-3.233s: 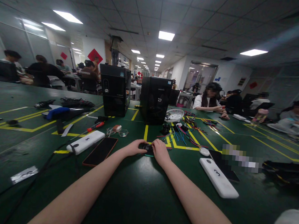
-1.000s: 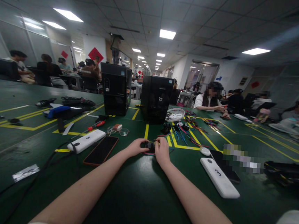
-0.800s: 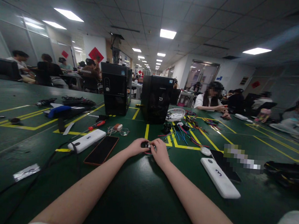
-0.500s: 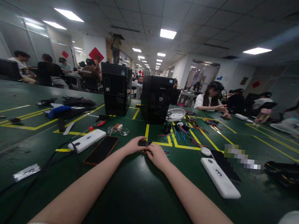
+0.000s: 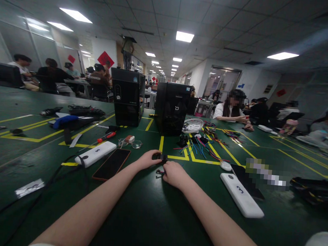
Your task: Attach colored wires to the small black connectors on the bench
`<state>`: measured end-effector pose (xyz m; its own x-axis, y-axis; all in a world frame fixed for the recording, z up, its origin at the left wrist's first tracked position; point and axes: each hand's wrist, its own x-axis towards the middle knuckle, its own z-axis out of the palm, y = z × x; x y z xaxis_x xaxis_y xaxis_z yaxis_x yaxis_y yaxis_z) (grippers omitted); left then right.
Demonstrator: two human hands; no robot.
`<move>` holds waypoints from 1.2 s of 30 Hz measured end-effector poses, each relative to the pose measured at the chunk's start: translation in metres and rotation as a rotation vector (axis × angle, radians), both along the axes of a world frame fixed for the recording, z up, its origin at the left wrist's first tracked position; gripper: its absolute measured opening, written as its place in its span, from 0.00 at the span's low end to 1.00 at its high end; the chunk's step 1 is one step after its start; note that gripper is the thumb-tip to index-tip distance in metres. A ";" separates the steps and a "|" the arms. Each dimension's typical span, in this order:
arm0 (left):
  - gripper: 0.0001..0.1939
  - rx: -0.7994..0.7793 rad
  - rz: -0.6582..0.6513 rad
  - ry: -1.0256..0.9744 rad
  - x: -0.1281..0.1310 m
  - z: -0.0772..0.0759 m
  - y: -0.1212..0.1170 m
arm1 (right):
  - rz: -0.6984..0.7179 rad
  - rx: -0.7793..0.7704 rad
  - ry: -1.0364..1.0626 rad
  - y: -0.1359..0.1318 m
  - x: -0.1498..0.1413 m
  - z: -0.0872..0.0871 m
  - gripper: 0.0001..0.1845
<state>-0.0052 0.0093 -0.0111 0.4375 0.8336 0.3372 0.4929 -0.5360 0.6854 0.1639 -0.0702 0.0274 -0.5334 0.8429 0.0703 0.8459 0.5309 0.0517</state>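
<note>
My left hand (image 5: 149,159) is closed on a small black blocky part (image 5: 164,158), thumb and fingers gripping its left end just above the green table (image 5: 155,221). Just to the right and nearer to me, my right hand (image 5: 175,173) is closed in a pinch. A short wire piece (image 5: 159,172) with dark ends sticks out leftward from its fingertips, apart from the black part. The rest of that piece is hidden by my right fingers, and its exact kind is too small to make out.
Two black computer towers (image 5: 127,98) stand ahead. Right of them lie a white basket (image 5: 193,125) and colourful loose wires (image 5: 199,145). A phone (image 5: 111,164), a white power bank (image 5: 95,154) and glasses (image 5: 136,144) lie left; another white power bank (image 5: 241,195) lies right. A co-worker (image 5: 231,108) sits beyond.
My right hand has drawn away from the black part, toward me, with the wire piece now showing at its fingertips. My left hand keeps hold of the part.
</note>
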 end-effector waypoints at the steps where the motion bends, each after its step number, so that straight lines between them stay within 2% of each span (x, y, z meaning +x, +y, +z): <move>1: 0.22 0.004 -0.003 -0.001 0.000 0.000 0.000 | 0.004 0.000 0.004 -0.001 0.000 -0.001 0.13; 5: 0.22 0.018 -0.006 -0.011 0.000 -0.002 0.002 | -0.056 0.027 0.094 -0.001 -0.001 -0.003 0.13; 11: 0.19 0.128 -0.021 0.042 0.000 -0.001 0.002 | -0.186 0.040 0.225 0.004 -0.001 0.000 0.13; 14: 0.21 0.089 -0.097 0.047 0.001 -0.001 0.000 | -0.218 0.051 0.215 0.004 0.002 0.000 0.15; 17: 0.27 0.010 -0.150 -0.017 0.002 -0.002 -0.002 | -0.211 0.023 0.147 0.005 0.005 -0.002 0.18; 20: 0.31 -0.040 -0.132 -0.069 0.002 -0.001 -0.004 | -0.248 0.023 0.100 0.007 0.008 -0.003 0.16; 23: 0.29 -0.055 -0.088 -0.056 0.003 0.002 -0.007 | -0.323 0.031 0.086 0.012 0.013 0.000 0.13; 26: 0.23 -0.061 -0.075 -0.012 0.003 0.007 -0.009 | -0.444 -0.005 0.072 0.019 0.030 0.006 0.14; 29: 0.18 -0.055 -0.072 0.032 0.003 0.011 -0.011 | -0.596 -0.085 0.082 0.027 0.059 0.010 0.15; 33: 0.15 -0.018 -0.090 0.082 0.001 0.014 -0.012 | -0.862 -0.175 0.134 0.034 0.107 0.012 0.16; 36: 0.15 -0.002 -0.103 0.096 0.000 0.013 -0.012 | -0.970 -0.179 0.125 0.035 0.136 0.014 0.16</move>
<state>-0.0056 -0.0024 0.0016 0.5513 0.7832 0.2877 0.4986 -0.5857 0.6390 0.2999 -0.0350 0.0412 0.3948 0.9142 -0.0915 0.9121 -0.4020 -0.0809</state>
